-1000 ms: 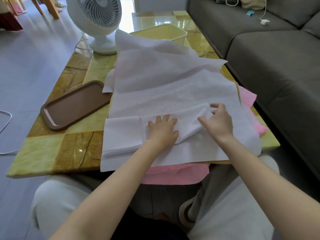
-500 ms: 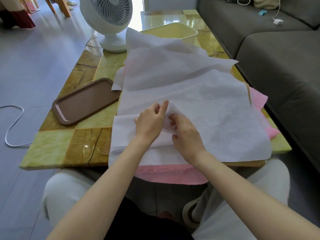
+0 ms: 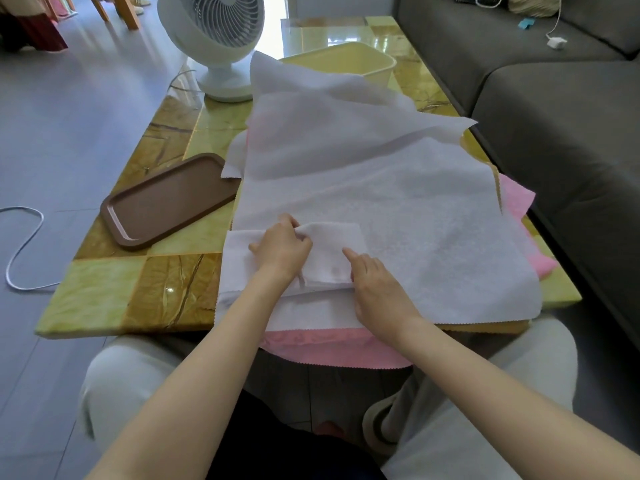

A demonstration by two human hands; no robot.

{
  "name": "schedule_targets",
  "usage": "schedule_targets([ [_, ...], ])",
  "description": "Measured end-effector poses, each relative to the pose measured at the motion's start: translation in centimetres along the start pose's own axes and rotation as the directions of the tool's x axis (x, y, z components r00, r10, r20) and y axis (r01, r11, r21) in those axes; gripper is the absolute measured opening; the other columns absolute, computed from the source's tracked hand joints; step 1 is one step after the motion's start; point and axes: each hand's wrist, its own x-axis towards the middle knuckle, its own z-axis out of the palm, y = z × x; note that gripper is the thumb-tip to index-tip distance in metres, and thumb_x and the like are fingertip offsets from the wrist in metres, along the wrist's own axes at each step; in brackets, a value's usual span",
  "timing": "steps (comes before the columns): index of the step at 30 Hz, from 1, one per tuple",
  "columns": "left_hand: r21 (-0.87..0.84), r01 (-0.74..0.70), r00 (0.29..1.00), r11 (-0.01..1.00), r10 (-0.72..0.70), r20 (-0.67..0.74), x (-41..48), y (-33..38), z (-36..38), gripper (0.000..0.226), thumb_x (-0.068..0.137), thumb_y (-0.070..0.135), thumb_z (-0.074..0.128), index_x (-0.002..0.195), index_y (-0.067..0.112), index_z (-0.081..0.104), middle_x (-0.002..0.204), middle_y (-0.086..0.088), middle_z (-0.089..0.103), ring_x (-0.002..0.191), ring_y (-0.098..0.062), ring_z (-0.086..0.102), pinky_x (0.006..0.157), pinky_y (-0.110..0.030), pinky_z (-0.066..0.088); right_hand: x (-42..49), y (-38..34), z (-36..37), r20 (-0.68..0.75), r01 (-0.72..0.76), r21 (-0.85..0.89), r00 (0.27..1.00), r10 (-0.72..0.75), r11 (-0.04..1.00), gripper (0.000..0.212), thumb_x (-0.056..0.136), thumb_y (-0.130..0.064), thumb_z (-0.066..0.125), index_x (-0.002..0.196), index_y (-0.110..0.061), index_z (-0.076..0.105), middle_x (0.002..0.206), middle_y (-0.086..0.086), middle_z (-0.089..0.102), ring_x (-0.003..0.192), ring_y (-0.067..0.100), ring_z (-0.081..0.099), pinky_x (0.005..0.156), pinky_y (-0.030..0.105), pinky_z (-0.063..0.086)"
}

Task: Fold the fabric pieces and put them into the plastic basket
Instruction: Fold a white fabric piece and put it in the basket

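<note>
The left hand (image 3: pixel 280 249) had its fingers curled, pinching up a ridge of cloth along the far left edge of a small, partly folded white fabric piece (image 3: pixel 334 249). This probably kept the fold from sliding while it was squared up. The right hand (image 3: pixel 379 292) lay at the piece's near right corner with its forefinger stretched flat on the cloth. Its other fingers were bunched at the edge, and whether they gripped the cloth or only pressed it could not be told. Holding two opposite corners looked like a way to keep the layers lined up.

The small piece rested on a large white non-woven sheet (image 3: pixel 415 216), the top of a loose pile spread over the near end of the table. A pink fabric sheet (image 3: pixel 329 349) stuck out beneath it and hung over the table's near edge towards the person's lap. The pile seemingly served as a soft working surface, with each piece close to hand.

The pale yellow plastic basket (image 3: pixel 377 51) stood beyond the pile at the far end of the green-and-brown marble table (image 3: pixel 138 289), its near side hidden behind a raised white corner. No cloth showed inside it. A white desk fan (image 3: pixel 211 39) stood left of the basket, and a brown oblong plastic tray (image 3: pixel 166 199) lay beside the pile.
</note>
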Motion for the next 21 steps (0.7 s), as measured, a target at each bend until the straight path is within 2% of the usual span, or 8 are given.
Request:
schedule_targets([
  [4, 0.017, -0.007, 0.999, 1.0, 0.008, -0.036, 0.2, -0.2, 0.3, 0.018, 0.091, 0.022, 0.05, 0.095, 0.016, 0.034, 0.082, -0.001, 0.055, 0.094, -0.031, 0.058, 0.089, -0.04, 0.032, 0.2, 0.0, -0.5, 0.119, 0.048, -0.02, 0.992, -0.045, 0.999, 0.045, 0.07, 0.013, 0.053, 0.111, -0.002, 0.061, 0.097, 0.013, 0.056, 0.084, 0.027, 0.053, 0.072, 0.037, 0.053],
  [7, 0.038, -0.035, 0.998, 0.999, 0.036, -0.047, 0.4, -0.2, 0.7, 0.017, 0.092, 0.021, 0.05, 0.094, 0.016, 0.034, 0.087, -0.003, 0.057, 0.093, -0.03, 0.057, 0.086, -0.04, 0.033, 1.1, 0.1, -1.2, 0.047, 0.041, -0.006, 0.998, -0.041, 0.999, 0.034, 0.057, 0.016, 0.062, 0.083, -0.005, 0.069, 0.081, 0.01, 0.059, 0.07, 0.027, 0.056, 0.058, 0.032, 0.053],
  [8, 0.047, -0.049, 0.997, 0.998, 0.051, -0.058, 0.5, -0.2, 0.8, 0.015, 0.092, 0.02, 0.05, 0.095, 0.016, 0.037, 0.094, -0.005, 0.058, 0.094, -0.03, 0.056, 0.085, -0.04, 0.034, 1.5, 0.0, -1.4, 0.021, 0.04, 0.019, 0.999, -0.041, 0.999, 0.035, 0.058, 0.017, 0.062, 0.085, -0.004, 0.068, 0.084, 0.011, 0.061, 0.073, 0.028, 0.058, 0.061, 0.03, 0.052],
  [10, 0.078, -0.073, 0.994, 0.994, 0.079, -0.076, 0.5, -0.4, 1.1, 0.014, 0.093, 0.017, 0.049, 0.106, 0.015, 0.045, 0.111, -0.009, 0.051, 0.102, -0.029, 0.051, 0.085, -0.041, 0.036, 2.5, -0.6, -1.5, -0.002, 0.054, 0.066, 0.999, -0.054, 0.996, 0.044, 0.073, 0.014, 0.053, 0.114, 0.001, 0.06, 0.112, 0.017, 0.06, 0.103, 0.033, 0.059, 0.086, 0.031, 0.049],
  [12, 0.134, -0.08, 0.994, 0.988, 0.089, -0.062, 0.6, -0.7, 1.4, 0.027, 0.094, 0.016, 0.047, 0.121, 0.02, 0.05, 0.122, -0.01, 0.043, 0.111, -0.027, 0.046, 0.089, -0.043, 0.036, 3.3, -0.8, -1.5, 0.065, 0.054, 0.084, 0.996, -0.059, 0.995, 0.053, 0.09, 0.006, 0.04, 0.142, 0.001, 0.032, 0.146, 0.017, 0.036, 0.138, 0.029, 0.031, 0.113, 0.026, 0.023],
  [15, 0.222, -0.089, 0.995, 0.971, 0.098, -0.03, 0.6, -1.2, 1.7, 0.037, 0.097, 0.019, 0.043, 0.133, 0.024, 0.048, 0.127, -0.01, 0.038, 0.118, -0.027, 0.04, 0.095, -0.042, 0.034, 4.0, -0.8, -1.1, 0.247, 0.027, 0.078, 0.968, -0.045, 0.997, 0.053, 0.101, -0.011, 0.031, 0.149, -0.005, 0.01, 0.158, 0.008, 0.01, 0.147, 0.02, 0.006, 0.116, 0.021, 0.001],
  [18, 0.146, -0.073, 0.997, 0.987, 0.077, -0.023, 0.8, -1.3, 1.5, 0.051, 0.092, 0.017, 0.049, 0.141, 0.024, 0.035, 0.134, -0.011, 0.033, 0.121, -0.028, 0.039, 0.096, -0.044, 0.035, 4.2, -0.9, -0.6, 0.332, -0.071, 0.094, 0.943, 0.036, 0.993, 0.051, 0.103, -0.019, 0.029, 0.148, -0.003, 0.014, 0.158, 0.011, 0.012, 0.147, 0.022, 0.008, 0.116, 0.025, 0.005],
  [21, -0.105, -0.121, 0.991, 0.987, 0.114, -0.066, 0.7, -1.7, 0.2, 0.058, 0.087, 0.009, 0.054, 0.14, 0.015, 0.033, 0.136, -0.013, 0.028, 0.121, -0.03, 0.042, 0.097, -0.039, 0.041, 4.5, -1.5, -0.4, 0.341, -0.097, 0.067, 0.937, 0.069, 0.993, 0.054, 0.102, -0.032, 0.032, 0.149, -0.01, 0.017, 0.157, 0.013, 0.014, 0.145, 0.027, 0.013, 0.118, 0.034, 0.011],
])
